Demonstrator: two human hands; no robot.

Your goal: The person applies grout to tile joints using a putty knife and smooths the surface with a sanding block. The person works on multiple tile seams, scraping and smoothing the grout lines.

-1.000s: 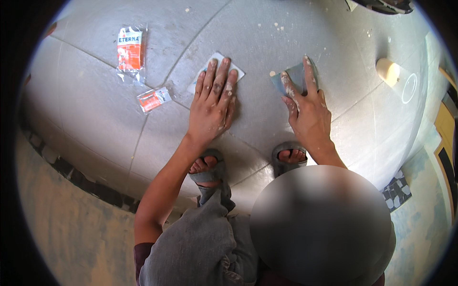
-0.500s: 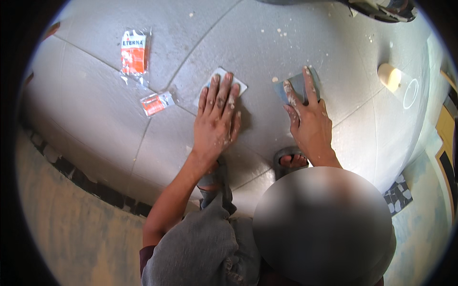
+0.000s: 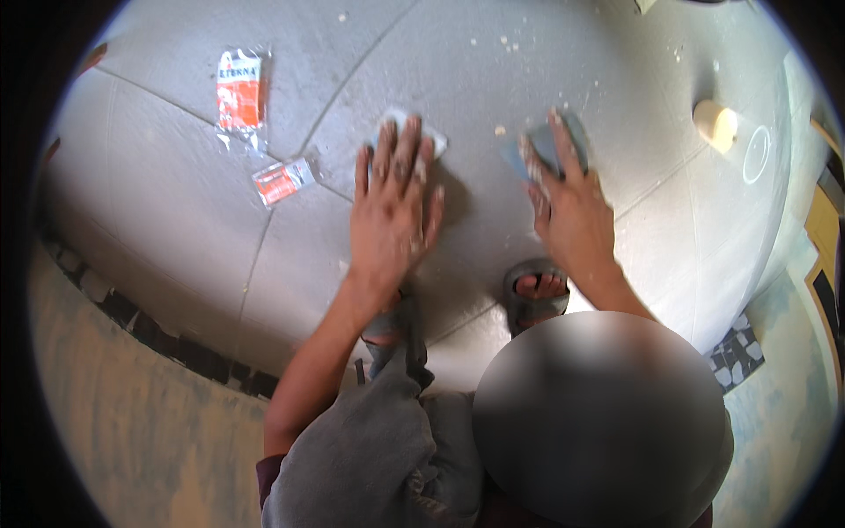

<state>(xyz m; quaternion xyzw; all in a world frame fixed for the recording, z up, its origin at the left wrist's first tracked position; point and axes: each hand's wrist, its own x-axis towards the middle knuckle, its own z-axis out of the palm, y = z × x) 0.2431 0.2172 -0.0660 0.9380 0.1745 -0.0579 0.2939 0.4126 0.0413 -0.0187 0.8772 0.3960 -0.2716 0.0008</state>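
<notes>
Head view: The left hand (image 3: 390, 204) lies palm down, fingers extended and slightly parted, thumb apart at its 1 o'clock side. The white flat piece (image 3: 438, 143) is under and beyond those fingers, at 12 to 1 o'clock from the palm. The right hand (image 3: 576, 204) has two fingers spread in a V over the blue-grey flat piece (image 3: 543, 151), which lies at 11 o'clock from its palm and about 3 o'clock from the white piece. Each piece is nearest the hand covering it. Neither long axis can be established; fingers cover too much of both.

At 10 o'clock from the left hand lie a large orange-and-white packet (image 3: 239, 101) and a smaller packet (image 3: 282, 180). A translucent cup (image 3: 755, 157) lies at 2 o'clock from the right hand.

Not determinable: whether the right thumb pinches from below; the fingertips are blurred. A blurred disc (image 3: 598, 418) hides part of the right forearm.
</notes>
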